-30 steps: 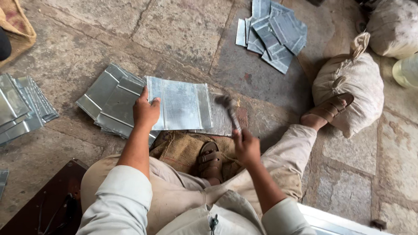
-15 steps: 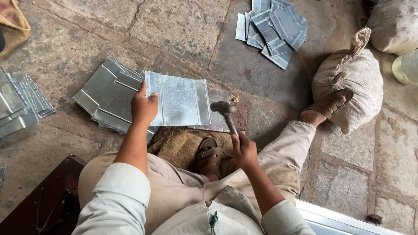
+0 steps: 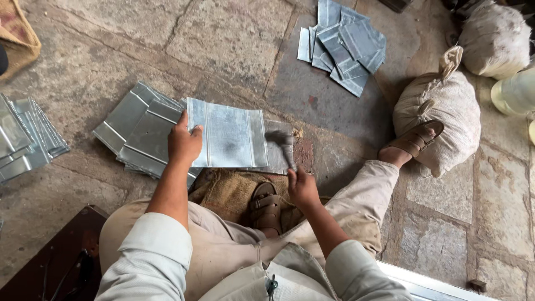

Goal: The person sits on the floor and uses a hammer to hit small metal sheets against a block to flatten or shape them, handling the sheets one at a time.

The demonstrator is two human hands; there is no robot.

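A ridged metal sheet (image 3: 228, 134) lies flat on the stone floor in front of me. My left hand (image 3: 184, 142) presses on its left edge, holding it down. My right hand (image 3: 302, 187) grips the handle of a hammer (image 3: 281, 142), whose blurred head is at the sheet's right edge. A pile of similar metal sheets (image 3: 136, 128) lies under and left of the held sheet. I sit on the floor with one sandalled foot (image 3: 266, 205) tucked on a burlap pad (image 3: 223, 192).
More metal sheets lie stacked at the far left (image 3: 25, 136) and scattered at the top (image 3: 343, 42). A tied cloth sack (image 3: 440, 108) sits at the right under my other foot (image 3: 415, 139). A second sack (image 3: 493, 36) is top right.
The hammer head has swung down toward the sheet's right edge and is blurred. My left hand has stayed on the sheet's left edge.
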